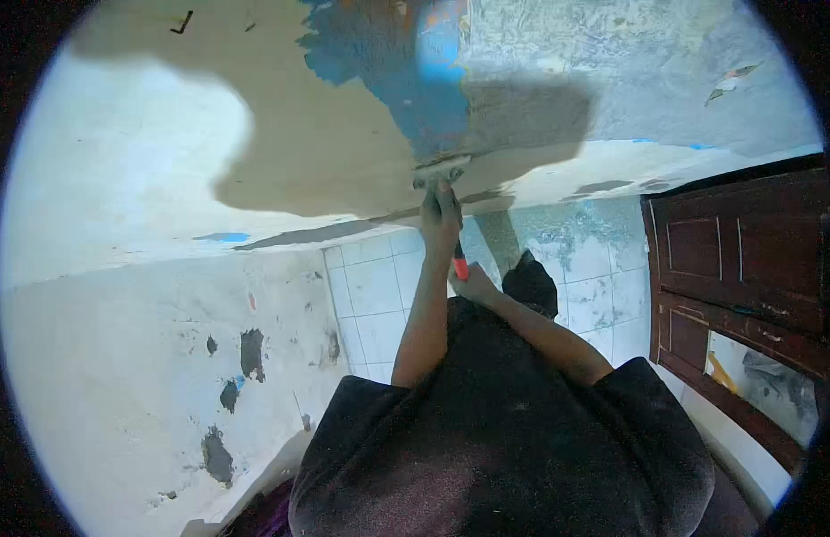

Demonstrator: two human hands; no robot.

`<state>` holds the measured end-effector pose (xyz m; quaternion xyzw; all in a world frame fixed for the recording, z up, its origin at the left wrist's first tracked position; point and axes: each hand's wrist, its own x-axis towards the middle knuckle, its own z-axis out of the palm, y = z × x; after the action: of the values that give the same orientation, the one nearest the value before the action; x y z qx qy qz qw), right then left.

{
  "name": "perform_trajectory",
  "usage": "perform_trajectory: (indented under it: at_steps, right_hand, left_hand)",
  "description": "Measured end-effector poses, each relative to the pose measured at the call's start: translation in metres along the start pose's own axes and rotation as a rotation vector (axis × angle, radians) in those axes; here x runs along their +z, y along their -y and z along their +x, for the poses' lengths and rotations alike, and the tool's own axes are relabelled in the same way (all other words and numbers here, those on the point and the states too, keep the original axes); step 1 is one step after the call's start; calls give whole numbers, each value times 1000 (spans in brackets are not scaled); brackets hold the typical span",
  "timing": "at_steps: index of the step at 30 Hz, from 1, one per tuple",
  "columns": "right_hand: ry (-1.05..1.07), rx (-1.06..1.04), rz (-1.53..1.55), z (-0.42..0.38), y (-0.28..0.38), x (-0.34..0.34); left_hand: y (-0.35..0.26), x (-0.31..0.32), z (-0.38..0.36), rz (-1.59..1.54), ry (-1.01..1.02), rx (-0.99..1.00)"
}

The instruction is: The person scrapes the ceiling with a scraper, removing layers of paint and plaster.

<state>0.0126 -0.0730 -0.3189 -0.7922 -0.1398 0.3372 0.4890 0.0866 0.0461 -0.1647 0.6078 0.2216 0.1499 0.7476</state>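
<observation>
A scraper with a wide metal head and a dark handle ending in red lies against the wall. My left hand is closed round the handle just below the head. Lower down, my right hand is closed at the red end of the same handle. Above the scraper's head, a patch of blue and reddish-brown surface shows where the pale coating is off. To its right the wall is grey and rough.
A dark wooden cabinet stands at the right. White floor tiles, dusty in places, lie below the wall. The left side wall has several dark chipped spots. Shadows fall across the wall in front.
</observation>
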Motion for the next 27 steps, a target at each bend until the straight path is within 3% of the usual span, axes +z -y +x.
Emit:
perform_trajectory:
  at_steps: [2, 4, 6, 8, 9, 12, 19, 26, 27]
  right_hand:
    - [103, 63, 15, 0, -2, -6]
    - [90, -85, -74, -1, -9, -2]
    - [76, -147, -45, 0, -20, 4]
    - [-90, -182, -2, 3, -9, 4]
    - [-68, -49, -103, 1, -6, 1]
    - [-29, 65, -153, -5, 18, -6]
    - [-37, -55, -12, 0, -3, 9]
    - [-102, -50, 144, -8, -11, 18]
    - [-74, 45, 79, -6, -12, 19]
  left_hand:
    - [-1, 1, 1, -20, -1, -55]
    - [0, 3, -4, 74, -90, -43]
    - [-4, 0, -3, 53, -48, 5]
    - [-12, -1, -1, -46, -38, 4]
    - [-5, -5, 2, -62, -19, -11]
    - [-18, -2, -2, -58, -31, -53]
    - [-15, -2, 0, -28, -60, -28]
    - [-12, -3, -1, 21, -106, -107]
    - [-10, -5, -2, -2, -97, -119]
